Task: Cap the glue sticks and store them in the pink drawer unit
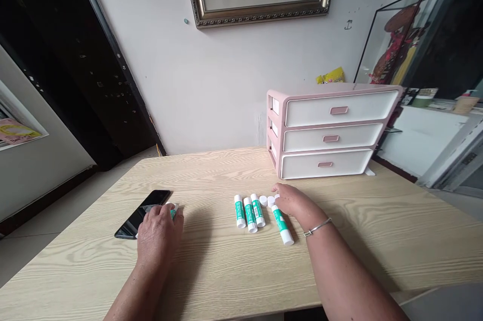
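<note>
Head view | left hand [160, 228]: grip closed round glue stick [174, 211], left of drawers [328, 137] | right hand [290, 201]: at caps [263, 201] before drawers, grip cannot be told | judged step: arranging; next calls for light touch

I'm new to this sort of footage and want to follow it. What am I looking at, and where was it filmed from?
There is no machine here: these are a person's two bare hands, seen from a camera worn on their head, looking forward and down.

On the pale wood-grain table lie three green-and-white cylindrical tubes side by side, with small round white caps nearby. Behind stands a pink-and-white three-drawer unit.

The left hand is curled around another green-and-white tube, mostly hidden, beside a flat black phone. The right hand is over the caps and the upper end of a separate tube; whether it grips anything is unclear.
</note>
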The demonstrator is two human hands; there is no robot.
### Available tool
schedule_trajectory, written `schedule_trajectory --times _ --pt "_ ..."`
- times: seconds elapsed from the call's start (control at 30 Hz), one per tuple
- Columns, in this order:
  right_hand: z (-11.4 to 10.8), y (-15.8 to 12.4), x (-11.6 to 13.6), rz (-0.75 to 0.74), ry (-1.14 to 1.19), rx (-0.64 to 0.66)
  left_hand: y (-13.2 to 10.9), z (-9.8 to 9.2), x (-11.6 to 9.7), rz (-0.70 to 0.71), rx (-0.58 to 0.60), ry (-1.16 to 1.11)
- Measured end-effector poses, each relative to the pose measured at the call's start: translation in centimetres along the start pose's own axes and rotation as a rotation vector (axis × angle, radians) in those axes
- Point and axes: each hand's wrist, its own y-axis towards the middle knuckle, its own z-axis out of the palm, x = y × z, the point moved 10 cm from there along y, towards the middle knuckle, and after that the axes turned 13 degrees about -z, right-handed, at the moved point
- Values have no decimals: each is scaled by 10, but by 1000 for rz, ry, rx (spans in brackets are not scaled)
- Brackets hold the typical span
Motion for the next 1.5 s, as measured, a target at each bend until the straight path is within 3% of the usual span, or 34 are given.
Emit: schedule_trajectory --times 0.2,0.33,0.47,0.63,0.8,0.93,1.07,1.17,1.33,1.5 --pt "-10 -2 0 44 -49 -52 -11 15 -32 85 194 -298" --pt "-18 -6 15 41 -90 -112 -30 21 -78 144 334 -419" --pt "-19 -6 30 -25 -180 -173 -46 24 -121 137 421 -412" --pt "-11 -1 25 -18 -182 -145 -51 22 -151 128 460 -350" --pt "-25 -5 27 1 -162 -216 -51 24 -152 115 505 -344" --pt "-36 -11 34 -3 -122 -290 -51 22 -149 159 451 -277" --pt "-41 -16 51 -85 -28 -361 -51 20 -143 165 417 -251" --pt "-43 -22 70 -198 75 -424 -51 15 -139 178 414 -412" --pt "-33 -28 95 -353 233 -388 -62 0 -147 343 363 -672" --pt "-23 -29 105 -415 244 -339 -82 -15 -164 511 301 -720"
